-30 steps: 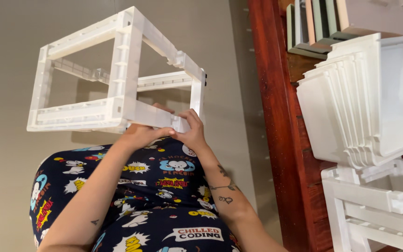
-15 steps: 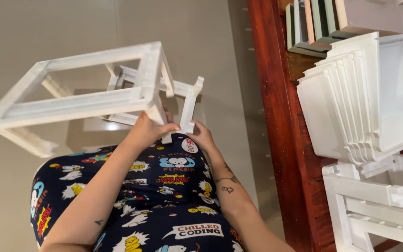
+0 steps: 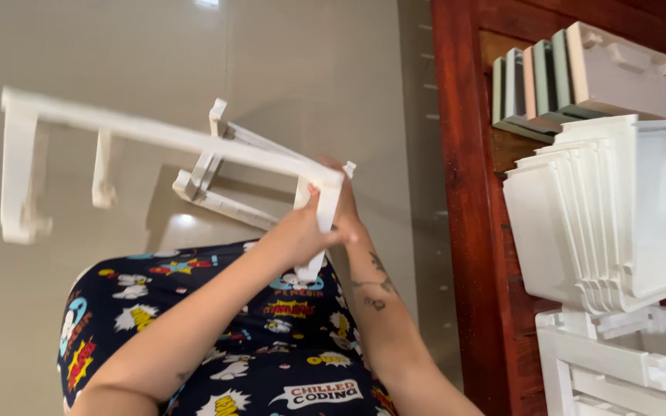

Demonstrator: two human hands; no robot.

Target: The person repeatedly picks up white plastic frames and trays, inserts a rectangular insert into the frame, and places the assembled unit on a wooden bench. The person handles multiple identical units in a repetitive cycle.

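Tilted edge-on, white frame (image 3: 171,142) gripped by both hands (image 3: 321,223), clear of stacked bins (image 3: 610,208)

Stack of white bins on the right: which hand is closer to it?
Right. The right hand holds a corner of the white frame on the side facing the stack of white bins; the left hand grips the same corner, farther from the stack.
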